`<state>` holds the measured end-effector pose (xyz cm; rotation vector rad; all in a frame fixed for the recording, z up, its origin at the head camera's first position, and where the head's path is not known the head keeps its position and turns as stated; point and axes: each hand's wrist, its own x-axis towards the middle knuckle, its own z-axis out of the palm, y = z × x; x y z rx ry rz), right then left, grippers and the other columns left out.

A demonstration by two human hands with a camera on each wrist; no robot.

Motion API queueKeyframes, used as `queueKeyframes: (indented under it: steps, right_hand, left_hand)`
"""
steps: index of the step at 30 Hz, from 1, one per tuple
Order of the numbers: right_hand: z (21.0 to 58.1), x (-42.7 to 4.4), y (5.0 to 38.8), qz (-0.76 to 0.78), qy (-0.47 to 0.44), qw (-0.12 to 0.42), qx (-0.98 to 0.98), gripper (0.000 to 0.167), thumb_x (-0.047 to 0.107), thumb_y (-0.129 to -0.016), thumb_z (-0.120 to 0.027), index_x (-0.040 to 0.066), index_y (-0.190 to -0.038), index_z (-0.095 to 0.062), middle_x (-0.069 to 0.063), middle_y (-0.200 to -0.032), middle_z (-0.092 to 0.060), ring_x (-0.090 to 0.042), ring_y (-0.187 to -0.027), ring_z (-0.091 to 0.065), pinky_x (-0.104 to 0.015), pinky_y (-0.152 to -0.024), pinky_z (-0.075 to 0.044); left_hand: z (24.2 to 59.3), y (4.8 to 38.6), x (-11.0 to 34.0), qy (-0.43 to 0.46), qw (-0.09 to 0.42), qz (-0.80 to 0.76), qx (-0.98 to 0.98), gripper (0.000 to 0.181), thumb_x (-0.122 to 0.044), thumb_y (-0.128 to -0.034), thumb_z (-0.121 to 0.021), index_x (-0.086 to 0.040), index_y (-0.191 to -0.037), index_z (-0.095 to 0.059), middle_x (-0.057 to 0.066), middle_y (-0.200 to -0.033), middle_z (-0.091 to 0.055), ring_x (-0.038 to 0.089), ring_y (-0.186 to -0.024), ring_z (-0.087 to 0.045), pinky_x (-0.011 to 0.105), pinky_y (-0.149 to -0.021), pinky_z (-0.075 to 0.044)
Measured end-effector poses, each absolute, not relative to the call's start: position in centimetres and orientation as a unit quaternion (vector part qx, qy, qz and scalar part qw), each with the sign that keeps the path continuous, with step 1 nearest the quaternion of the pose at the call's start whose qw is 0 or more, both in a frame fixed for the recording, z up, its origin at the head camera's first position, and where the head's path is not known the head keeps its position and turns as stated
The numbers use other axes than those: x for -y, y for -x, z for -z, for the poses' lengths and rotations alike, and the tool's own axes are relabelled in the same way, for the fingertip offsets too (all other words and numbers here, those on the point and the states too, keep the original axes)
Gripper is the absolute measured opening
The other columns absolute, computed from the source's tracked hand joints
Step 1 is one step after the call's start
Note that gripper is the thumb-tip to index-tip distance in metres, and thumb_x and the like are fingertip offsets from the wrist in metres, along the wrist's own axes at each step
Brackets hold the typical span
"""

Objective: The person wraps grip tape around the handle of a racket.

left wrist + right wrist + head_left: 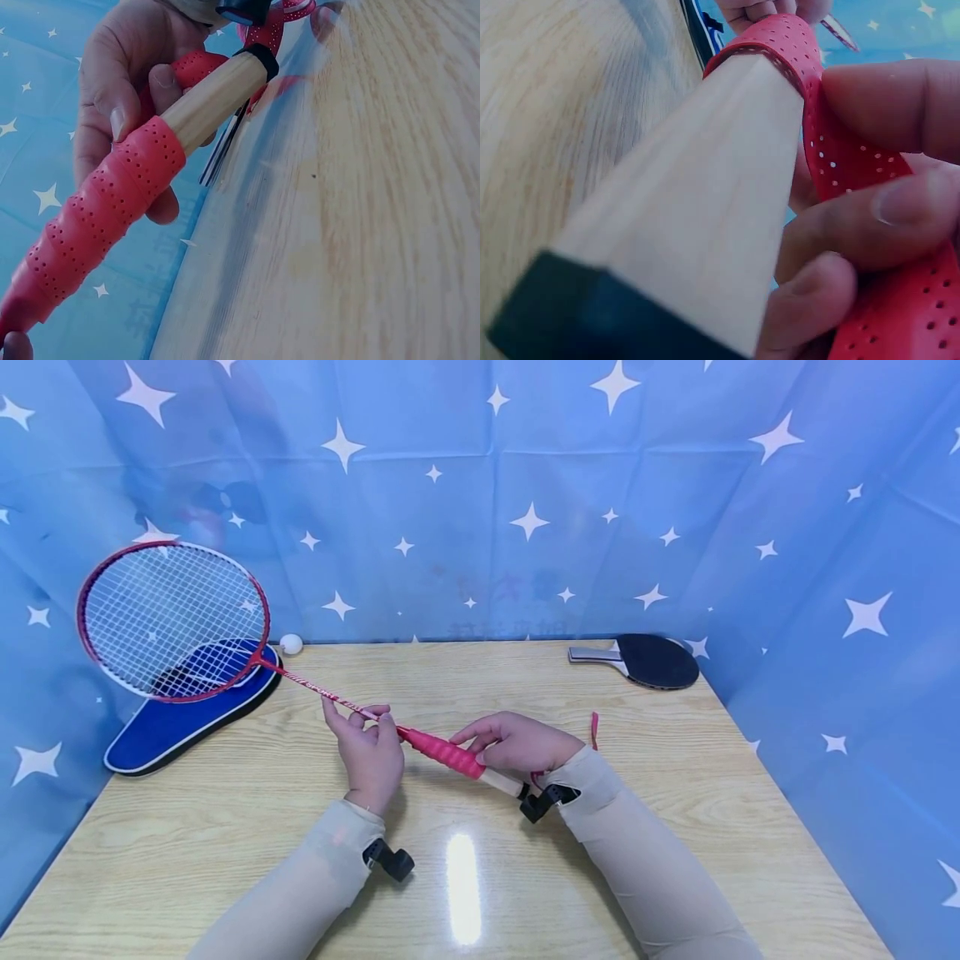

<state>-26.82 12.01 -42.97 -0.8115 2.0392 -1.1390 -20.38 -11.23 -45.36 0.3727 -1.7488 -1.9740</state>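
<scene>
A badminton racket [300, 681] is held off the table, its strung head at the upper left. Perforated red grip tape [442, 752] [112, 202] winds around the upper handle; the bare wooden end [501, 782] [217, 97] [697, 172] shows below it, with a black butt cap [607, 307]. My left hand [372, 760] holds the shaft just above the handle. My right hand [521, 743] [124, 82] [885, 202] pinches the loose length of tape [855, 157] beside the handle, where the winding stops.
A blue paddle case [172, 727] lies under the racket head, with a white ball [291, 644] beside it. A black paddle [658, 662] lies at the table's back right. A blue star-patterned curtain [450, 527] surrounds the wooden table [675, 752].
</scene>
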Motion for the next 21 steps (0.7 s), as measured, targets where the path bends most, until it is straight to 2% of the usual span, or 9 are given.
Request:
queueKeyframes:
  steps: [6, 10, 13, 17, 21]
  right_hand:
    - [42.58, -11.91, 26.66, 0.44, 0.308, 0.338, -0.773, 0.048, -0.003, -0.096, -0.058, 0.011, -0.14, -0.068, -0.007, -0.112, -0.075, -0.018, -0.079, -0.057, -0.027, -0.069, -0.043]
    - [42.74, -11.71, 26.6, 0.432, 0.305, 0.333, -0.78, 0.049, -0.003, -0.095, -0.059, 0.015, -0.139, -0.068, -0.005, -0.108, -0.076, -0.019, -0.086, -0.063, -0.03, -0.075, -0.048]
    - [42.86, -11.54, 26.48, 0.42, 0.313, 0.327, -0.787, 0.051, -0.001, -0.094, -0.06, 0.017, -0.141, -0.066, -0.003, -0.106, -0.076, -0.021, -0.092, -0.066, -0.032, -0.081, -0.051]
    - [42.86, -11.48, 26.3, 0.411, 0.319, 0.32, -0.792, 0.051, 0.0, -0.094, -0.062, 0.017, -0.142, -0.065, -0.002, -0.105, -0.075, -0.021, -0.089, -0.065, -0.031, -0.077, -0.05]
    - [42.82, -11.56, 26.27, 0.41, 0.314, 0.318, -0.795, 0.049, 0.001, -0.095, -0.063, 0.019, -0.141, -0.065, -0.002, -0.106, -0.074, -0.021, -0.083, -0.064, -0.03, -0.074, -0.049]
  left_hand:
    - [45.46, 20.42, 11.3, -0.134, 0.228, 0.729, 0.631, 0.095, 0.0, -0.1045, -0.052, -0.023, -0.168, 0.015, 0.014, -0.113, -0.06, 0.031, -0.087, -0.065, 0.022, -0.071, -0.056]
    - [45.56, 20.43, 11.33, -0.134, 0.225, 0.729, 0.632, 0.095, 0.0, -0.1045, -0.054, -0.024, -0.168, 0.013, 0.016, -0.114, -0.061, 0.025, -0.082, -0.065, 0.021, -0.07, -0.054]
    - [45.7, 20.48, 11.33, -0.133, 0.229, 0.726, 0.635, 0.094, 0.0, -0.1038, -0.055, -0.023, -0.168, 0.009, 0.013, -0.112, -0.062, 0.018, -0.077, -0.063, 0.021, -0.067, -0.052]
    - [45.79, 20.61, 11.32, -0.127, 0.244, 0.726, 0.63, 0.093, 0.002, -0.1014, -0.056, -0.019, -0.168, 0.005, 0.009, -0.109, -0.062, 0.017, -0.073, -0.06, 0.021, -0.065, -0.049]
    - [45.68, 20.75, 11.51, -0.124, 0.258, 0.723, 0.629, 0.095, 0.001, -0.1009, -0.057, -0.021, -0.169, 0.006, 0.007, -0.114, -0.06, 0.02, -0.074, -0.058, 0.021, -0.064, -0.05]
